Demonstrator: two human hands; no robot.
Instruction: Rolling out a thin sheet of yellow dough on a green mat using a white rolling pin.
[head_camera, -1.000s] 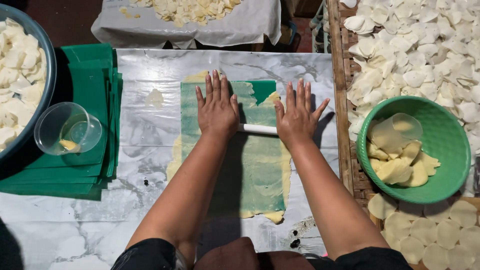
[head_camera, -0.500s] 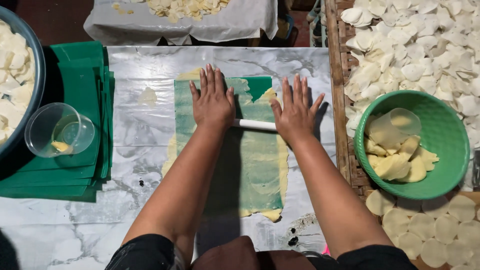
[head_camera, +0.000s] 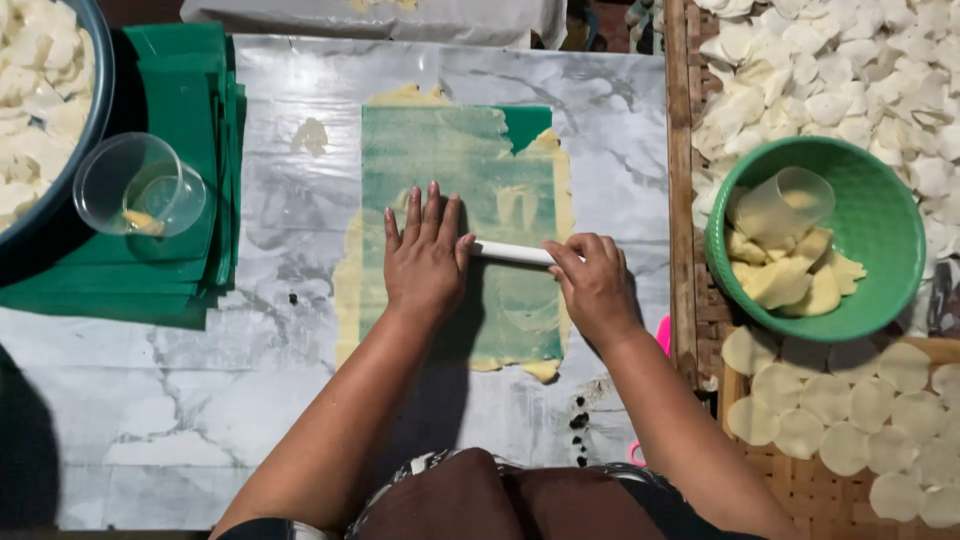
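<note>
Pressing flat, left hand (head_camera: 425, 262) open on white roller (head_camera: 512, 252) — right hand (head_camera: 592, 285) curled around its end, green sheet (head_camera: 455, 200) beneath.

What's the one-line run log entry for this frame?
left hand: flat on white rolling pin | right hand: curled on pin end | pin: across green sheet over yellow dough | marble slab

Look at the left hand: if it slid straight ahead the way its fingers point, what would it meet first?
Probably only more of the green sheet over the pale dough; the left hand points up the picture toward its far edge.
</note>
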